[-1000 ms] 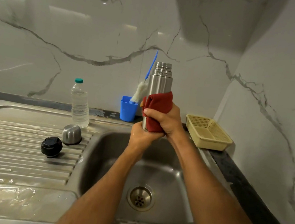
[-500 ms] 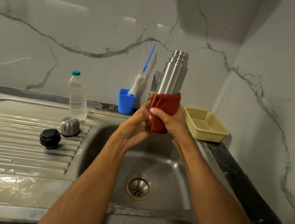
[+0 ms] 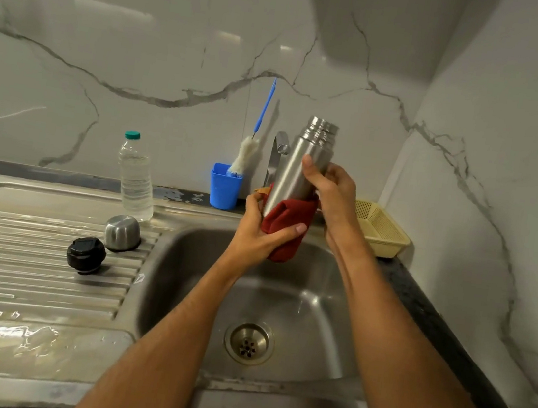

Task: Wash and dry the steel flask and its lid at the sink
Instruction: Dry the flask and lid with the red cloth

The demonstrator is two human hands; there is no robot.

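The sink (image 3: pixel 299 298) is the landmark. Its drainboard (image 3: pixel 26 273), left of the basin, is wet and ribbed. A yellow basket (image 3: pixel 379 233) sits on the counter (image 3: pixel 419 304) at the sink's back right corner. A water bottle (image 3: pixel 135 178) stands at the drainboard's back edge. The flask (image 3: pixel 301 163) is held above the basin, tilted, mouth up and uncapped. The right hand (image 3: pixel 333 188) wraps its fingers round the flask's middle. The left hand (image 3: pixel 263 234) grips a red cloth (image 3: pixel 287 225) wrapped round the flask's base. A blue cup (image 3: pixel 225 186) with a brush (image 3: pixel 244 159) stands behind the sink, left of the tap (image 3: pixel 277 156). A steel cap (image 3: pixel 122 232) and black stopper (image 3: pixel 86 254) lie on the drainboard, just beside each other.
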